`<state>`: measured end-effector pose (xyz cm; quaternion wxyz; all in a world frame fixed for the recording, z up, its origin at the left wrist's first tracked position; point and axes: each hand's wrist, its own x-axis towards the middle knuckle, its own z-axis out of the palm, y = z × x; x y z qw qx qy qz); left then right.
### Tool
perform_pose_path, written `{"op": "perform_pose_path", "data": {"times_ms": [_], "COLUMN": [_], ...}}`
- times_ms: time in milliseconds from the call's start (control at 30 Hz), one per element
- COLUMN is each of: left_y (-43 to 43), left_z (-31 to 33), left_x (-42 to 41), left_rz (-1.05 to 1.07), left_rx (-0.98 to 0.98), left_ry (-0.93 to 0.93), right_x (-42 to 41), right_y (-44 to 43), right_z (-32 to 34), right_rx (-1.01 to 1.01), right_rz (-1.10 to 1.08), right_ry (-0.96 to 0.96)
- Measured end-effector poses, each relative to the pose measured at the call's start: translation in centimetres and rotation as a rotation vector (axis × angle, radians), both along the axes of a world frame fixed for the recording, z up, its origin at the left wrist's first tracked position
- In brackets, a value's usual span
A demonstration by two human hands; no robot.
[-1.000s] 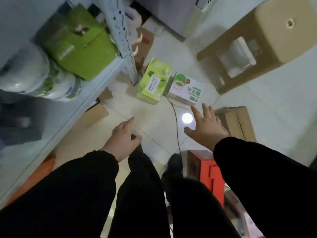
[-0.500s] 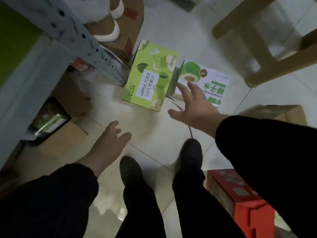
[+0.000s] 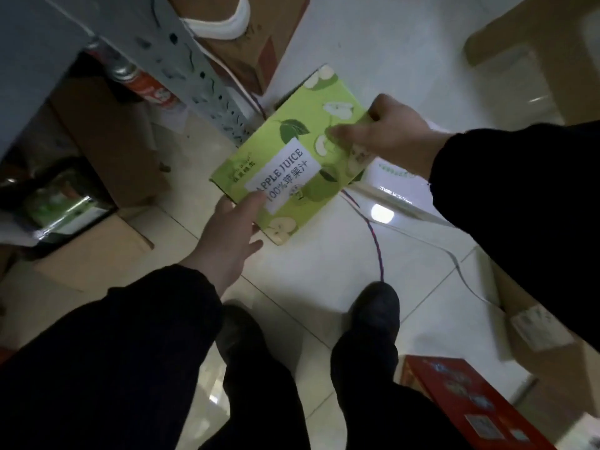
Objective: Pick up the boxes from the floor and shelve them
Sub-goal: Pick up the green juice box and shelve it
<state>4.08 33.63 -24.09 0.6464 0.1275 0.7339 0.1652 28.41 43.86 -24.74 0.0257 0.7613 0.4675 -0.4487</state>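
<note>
A green apple juice box lies on the pale tiled floor beside the grey shelf post. My right hand grips its right edge, thumb laid over the top face and fingers curled behind. My left hand reaches its near left corner, fingers straight, the index finger touching the white label. A white coconut water box lies just behind the green one, mostly hidden by my right arm. A red box sits on the floor at the lower right.
Brown cartons and dark items fill the space under the grey shelf on the left. A carton with a white shoe stands at the top. A purple cable crosses the floor. A tan stool is top right, a carton at right.
I have bent lower, so the boxes look closer. My right hand moved from the coconut water box onto the green box's right edge and took hold. My left hand reached forward to its near corner.
</note>
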Motion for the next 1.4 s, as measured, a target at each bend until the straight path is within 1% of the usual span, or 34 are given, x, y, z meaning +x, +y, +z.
{"op": "perform_pose_path", "data": {"times_ms": [100, 133, 167, 267, 367, 533, 667, 800, 867, 933, 1033, 1100, 1167, 1267, 1400], "left_y": [-1.6, -2.3, -2.9, -4.4, -5.0, -6.5, -9.2, -12.2, -13.6, -15.2, -18.2, -20.7, -24.0, -29.3, -35.4], "left_z": [3.7, 5.3, 7.3, 14.4, 22.7, 38.5, 49.6, 58.4, 62.0, 65.2, 69.7, 72.3, 74.8, 77.7, 81.0], "left_x": [-1.5, -1.9, -2.1, -2.2, -1.9, -0.6, -0.1, -1.4, -2.6, -4.0, -7.0, -9.4, -11.6, -14.5, -17.6], "left_rz": [0.027, 0.040, 0.032, -0.102, -0.121, -0.070, 0.045, 0.183, 0.228, 0.232, 0.167, 0.196, 0.221, 0.210, 0.149], "left_rx": [0.071, 0.080, 0.091, 0.160, 0.193, 0.250, 0.291, 0.382, 0.433, 0.481, 0.586, 0.644, 0.741, 0.839, 0.948], "left_ry": [0.047, 0.050, 0.055, 0.154, 0.184, 0.117, 0.007, -0.066, -0.068, -0.025, -0.040, -0.007, 0.030, 0.078, 0.142], "right_x": [0.1, 0.2, 0.0, 0.1, 0.9, 3.2, 4.9, 4.5, 3.5, 2.1, -0.3, -2.0, -3.8, -6.8, -10.0], "right_y": [-5.5, -7.0, -8.4, -11.2, -12.6, -12.9, -13.3, -14.5, -15.9, -17.8, -21.1, -23.4, -25.5, -29.0, -32.8], "right_z": [4.0, 5.7, 7.8, 14.4, 22.8, 38.3, 49.9, 58.9, 62.7, 66.0, 70.5, 73.1, 75.5, 78.7, 82.1], "right_rx": [-0.009, -0.014, -0.014, -0.032, -0.049, -0.057, -0.001, 0.042, 0.090, 0.139, 0.184, 0.219, 0.299, 0.415, 0.516], "right_rz": [-0.214, -0.257, -0.276, -0.323, -0.322, -0.249, -0.221, -0.297, -0.311, -0.266, -0.110, -0.003, 0.107, 0.266, 0.380], "right_ry": [0.138, 0.170, 0.197, 0.323, 0.485, 0.584, 0.589, 0.662, 0.697, 0.705, 0.738, 0.798, 0.820, 0.862, 0.875]}}
